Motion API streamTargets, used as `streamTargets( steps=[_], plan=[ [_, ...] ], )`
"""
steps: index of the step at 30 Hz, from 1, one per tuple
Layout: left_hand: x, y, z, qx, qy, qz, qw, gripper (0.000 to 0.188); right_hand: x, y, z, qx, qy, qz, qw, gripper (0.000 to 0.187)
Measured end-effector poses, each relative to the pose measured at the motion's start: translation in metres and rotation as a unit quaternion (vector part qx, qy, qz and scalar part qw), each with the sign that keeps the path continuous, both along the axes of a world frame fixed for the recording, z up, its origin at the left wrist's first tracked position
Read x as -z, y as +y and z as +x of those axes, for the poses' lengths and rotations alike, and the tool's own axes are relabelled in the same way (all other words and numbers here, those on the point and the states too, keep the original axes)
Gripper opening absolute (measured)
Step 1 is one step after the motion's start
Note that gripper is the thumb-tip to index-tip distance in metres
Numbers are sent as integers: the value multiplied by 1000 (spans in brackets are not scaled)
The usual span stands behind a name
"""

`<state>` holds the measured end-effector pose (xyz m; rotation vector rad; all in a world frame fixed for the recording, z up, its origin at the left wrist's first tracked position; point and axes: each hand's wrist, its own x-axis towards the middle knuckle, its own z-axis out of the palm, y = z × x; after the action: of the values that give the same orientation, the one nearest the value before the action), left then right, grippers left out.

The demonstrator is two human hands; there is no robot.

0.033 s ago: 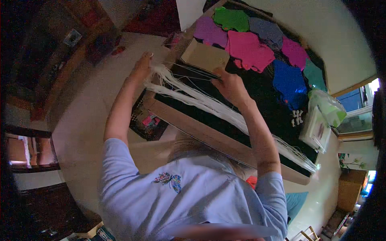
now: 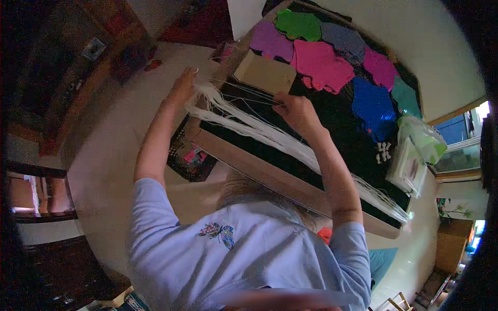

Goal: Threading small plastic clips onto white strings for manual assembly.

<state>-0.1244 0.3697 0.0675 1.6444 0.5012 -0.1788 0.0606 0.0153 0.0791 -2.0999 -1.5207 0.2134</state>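
A long bundle of white cords [image 2: 280, 140] lies across the dark table top [image 2: 327, 122], from its left end toward the near right corner. My left hand [image 2: 182, 89] grips the cords' left end past the table's edge, its fingers partly hidden. Several thin strands [image 2: 248, 91] stretch from there to my right hand [image 2: 300, 111], which is closed in a pinch on them above the table. Just beyond the strands sits an open cardboard box [image 2: 264, 72].
Flat pieces in several colours, among them a pink one [image 2: 322, 65] and a blue one [image 2: 372, 106], cover the table's far side. Small white pieces [image 2: 383, 153] lie near a plastic bag [image 2: 423, 139] at the right. A black basket [image 2: 199, 168] stands below the table's left end.
My right hand has shifted very slightly to the right with the strands. My left hand and the cord bundle look the same.
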Motion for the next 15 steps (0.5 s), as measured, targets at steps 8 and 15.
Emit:
streamTargets(
  steps=[8,15],
  plan=[
    [37,27,0,49,97,389,915,56,-6,-21,13,-162,206,138,955,9],
    [37,-42,-6,-33,69,536,841,60,-23,-72,46,-165,459,242,839,9]
  ],
)
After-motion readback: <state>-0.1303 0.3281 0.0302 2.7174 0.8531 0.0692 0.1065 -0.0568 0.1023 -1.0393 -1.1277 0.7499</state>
